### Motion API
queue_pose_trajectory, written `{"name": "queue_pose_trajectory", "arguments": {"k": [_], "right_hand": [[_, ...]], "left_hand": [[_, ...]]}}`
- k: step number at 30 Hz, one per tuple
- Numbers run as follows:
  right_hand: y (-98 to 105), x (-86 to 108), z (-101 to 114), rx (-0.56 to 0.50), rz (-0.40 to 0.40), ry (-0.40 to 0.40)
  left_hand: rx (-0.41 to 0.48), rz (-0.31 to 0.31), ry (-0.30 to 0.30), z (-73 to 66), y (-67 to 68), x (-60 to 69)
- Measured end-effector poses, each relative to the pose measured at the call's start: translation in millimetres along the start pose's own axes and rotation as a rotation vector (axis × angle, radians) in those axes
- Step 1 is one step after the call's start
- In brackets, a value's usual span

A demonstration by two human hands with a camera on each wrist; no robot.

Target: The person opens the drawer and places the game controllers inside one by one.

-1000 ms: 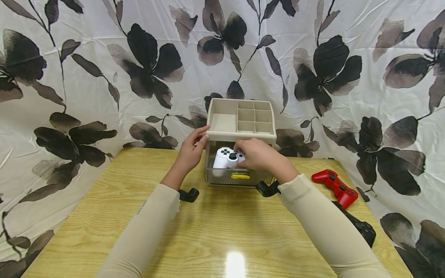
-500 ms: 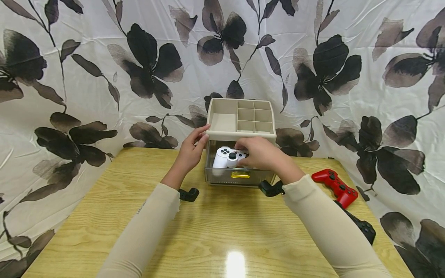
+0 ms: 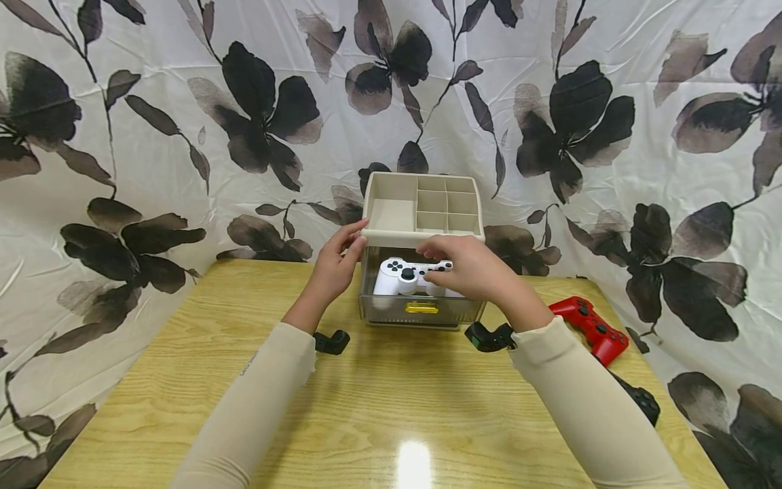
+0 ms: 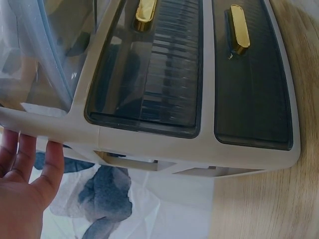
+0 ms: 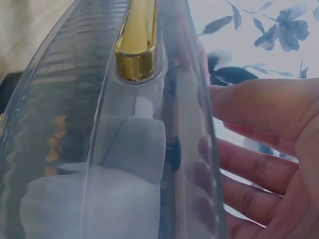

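A white game controller (image 3: 391, 280) lies in the pulled-out clear drawer (image 3: 385, 310) of a beige desktop organizer (image 3: 421, 240). Just above the controller's right part is my right hand (image 3: 473, 270), thumb and fingers spread apart and slightly bent, holding nothing. In the right wrist view the controller (image 5: 119, 204) shows through the drawer wall, behind a gold handle (image 5: 137, 40), with the right hand (image 5: 271, 149) beyond the drawer's edge. My left hand (image 3: 332, 268) rests its fingertips against the organizer's left side. The left wrist view shows that hand (image 4: 25, 184) touching the frame with extended fingers.
Two closed smoky drawers (image 4: 144, 84) with gold handles sit below the pulled-out one. On the wooden table's (image 3: 366, 407) right side lie a red controller (image 3: 589, 329) and a black controller (image 3: 641, 401), partly covered by the right sleeve. Floral cloth (image 3: 269, 122) hangs behind.
My right hand has let go of the white controller and risen up and to the right, uncovering more of it. The left hand stays in place at the organizer's side.
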State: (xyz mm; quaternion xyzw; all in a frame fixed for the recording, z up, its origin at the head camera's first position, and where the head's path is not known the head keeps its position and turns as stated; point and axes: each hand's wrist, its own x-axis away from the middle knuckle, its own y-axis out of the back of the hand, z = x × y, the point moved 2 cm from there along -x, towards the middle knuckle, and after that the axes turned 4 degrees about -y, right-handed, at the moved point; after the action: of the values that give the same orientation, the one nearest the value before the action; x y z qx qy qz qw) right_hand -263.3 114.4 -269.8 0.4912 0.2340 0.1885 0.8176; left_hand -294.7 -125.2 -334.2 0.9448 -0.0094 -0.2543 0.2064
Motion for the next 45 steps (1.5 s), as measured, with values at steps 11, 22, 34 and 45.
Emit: {"name": "queue_pose_trajectory", "arguments": {"k": [11, 22, 34, 45], "right_hand": [[6, 15.2, 5, -0.045, -0.092, 0.029], [8, 33.1, 8, -0.159, -0.179, 0.040], [-2, 51.9, 8, -0.311, -0.176, 0.025], [-19, 63.4, 3, -0.444, -0.141, 0.017]], "left_hand": [[0.004, -0.008, -0.018, 25.3, -2.1, -6.0], [-0.005, -0.005, -0.026, 24.4, -0.4, -6.1], [0.005, -0.010, -0.029, 25.2, -0.8, -6.0], [0.002, -0.016, -0.043, 26.5, -2.1, -6.4]]}}
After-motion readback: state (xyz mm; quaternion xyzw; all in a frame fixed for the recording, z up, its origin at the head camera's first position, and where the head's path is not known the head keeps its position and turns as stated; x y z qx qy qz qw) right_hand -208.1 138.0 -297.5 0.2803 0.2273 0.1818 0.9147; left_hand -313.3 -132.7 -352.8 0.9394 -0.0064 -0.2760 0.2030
